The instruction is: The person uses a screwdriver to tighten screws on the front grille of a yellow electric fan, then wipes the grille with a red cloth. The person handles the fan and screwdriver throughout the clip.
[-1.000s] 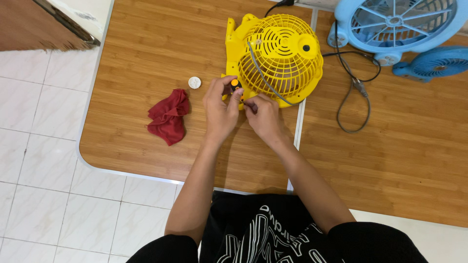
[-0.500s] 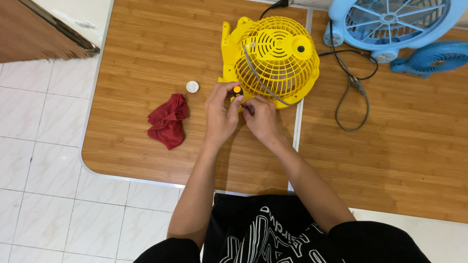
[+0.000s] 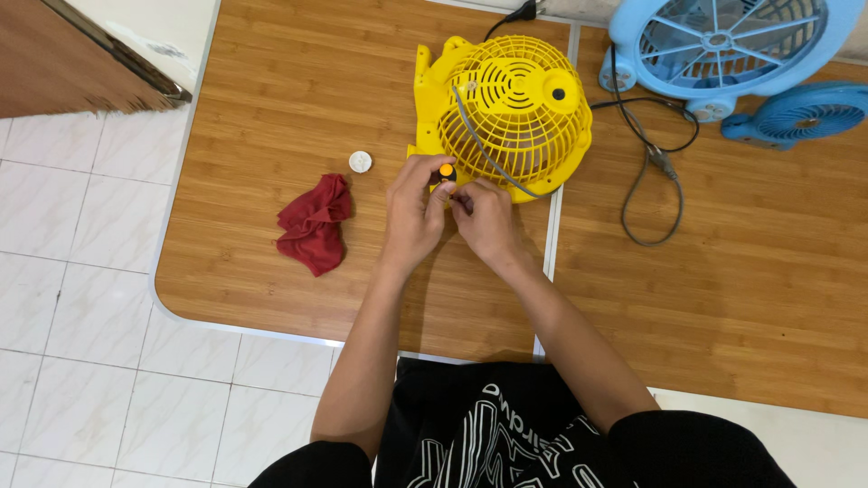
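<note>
A yellow fan [image 3: 506, 113] lies grille-up on the wooden table [image 3: 271, 90]. My left hand [image 3: 411, 215] pinches a small screwdriver with an orange-capped handle [image 3: 446, 170] at the fan's near edge. My right hand [image 3: 485, 220] is closed beside it, fingertips touching the same spot on the fan's base. What the right fingers hold is hidden.
A crumpled red cloth [image 3: 312, 223] and a small white round cap [image 3: 360, 162] lie left of my hands. A grey cable [image 3: 653, 181] loops to the right. A large light-blue fan [image 3: 723, 41] and a small blue fan [image 3: 796, 113] sit at the far right.
Both hands stay at the fan's near edge. The orange-capped tool sits slightly lower and my left fingers have shifted around it. The view has shifted a little.
</note>
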